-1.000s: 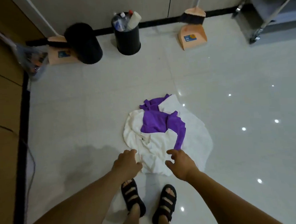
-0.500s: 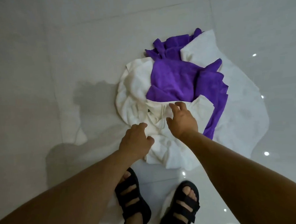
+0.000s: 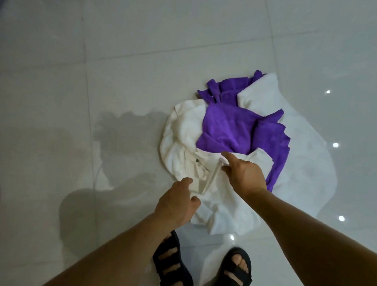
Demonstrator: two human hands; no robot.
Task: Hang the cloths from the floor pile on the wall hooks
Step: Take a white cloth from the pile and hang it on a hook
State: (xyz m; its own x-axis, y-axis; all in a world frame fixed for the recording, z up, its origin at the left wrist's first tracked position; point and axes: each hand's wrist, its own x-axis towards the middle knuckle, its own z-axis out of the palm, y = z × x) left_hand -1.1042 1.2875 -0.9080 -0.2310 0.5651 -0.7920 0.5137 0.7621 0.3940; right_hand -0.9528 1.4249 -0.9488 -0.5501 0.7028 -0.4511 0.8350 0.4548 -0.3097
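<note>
Glossy pale tile floor (image 3: 92, 82), light glints (image 3: 335, 145) right of hands | purple cloth (image 3: 230, 127) atop white cloths (image 3: 183, 138) ahead | left hand (image 3: 175, 205), right hand (image 3: 247, 175) spread over white edge

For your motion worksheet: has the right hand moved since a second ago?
Yes. The right hand went forward across the white cloth to the near edge of the purple cloth.

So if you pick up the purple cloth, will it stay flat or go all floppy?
Probably floppy: the purple cloth already lies crumpled in soft folds over the white cloths. It likely weighs little, being thin at its edges. Its long strip down the right side would probably dangle.
</note>
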